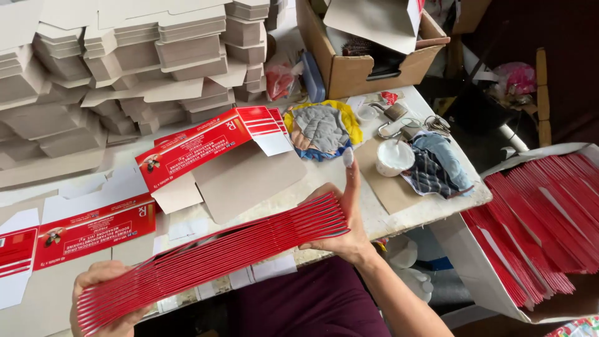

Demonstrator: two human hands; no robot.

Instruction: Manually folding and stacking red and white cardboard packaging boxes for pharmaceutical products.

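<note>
Both hands hold one stack of flat red folded cartons (212,259), seen edge-on and slanting from lower left to upper right. My left hand (103,298) grips its lower left end. My right hand (346,218) clasps the upper right end, index finger raised with white paste on its tip. Behind the stack, an unfolded red and white carton blank (215,146) lies on the worktable (399,215), grey inner side partly up. Another red blank (87,229) lies flat at the left.
Tall piles of grey flat blanks (125,62) fill the back left. A white paste pot (395,157), rags (437,163), a padded mitt (322,128) and clips sit at the right. A brown box (368,53) stands behind. A white bin holds more red cartons (543,218).
</note>
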